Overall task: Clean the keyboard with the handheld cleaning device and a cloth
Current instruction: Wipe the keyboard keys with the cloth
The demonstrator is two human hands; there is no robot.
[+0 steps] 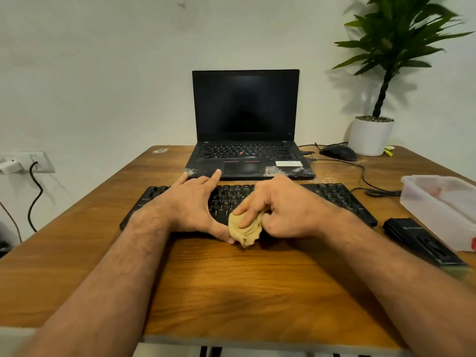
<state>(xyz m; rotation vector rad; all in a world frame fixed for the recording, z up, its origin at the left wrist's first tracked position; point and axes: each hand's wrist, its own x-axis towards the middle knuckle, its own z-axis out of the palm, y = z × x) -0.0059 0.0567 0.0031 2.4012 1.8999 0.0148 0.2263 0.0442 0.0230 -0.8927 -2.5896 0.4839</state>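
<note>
Wiping now: my right hand (286,210) grips a bunched tan cloth (246,229), fingers curled round it, at the keyboard's near edge.
Keyboard (334,195): black, full-size, lying flat on the wooden table (231,284) just in front of the laptop (246,119); I see its middle hidden under both hands.
Left hand (192,202): flat on the keys, fingers straight and spread, thumb touching the cloth.
Cleaning device (422,240): black, lying on the table to the right of the keyboard, beside a clear plastic box (438,204).
Writing: small white print on the device, too blurred for me to read; a slanted logo on the laptop's palm rest, also unreadable.
</note>
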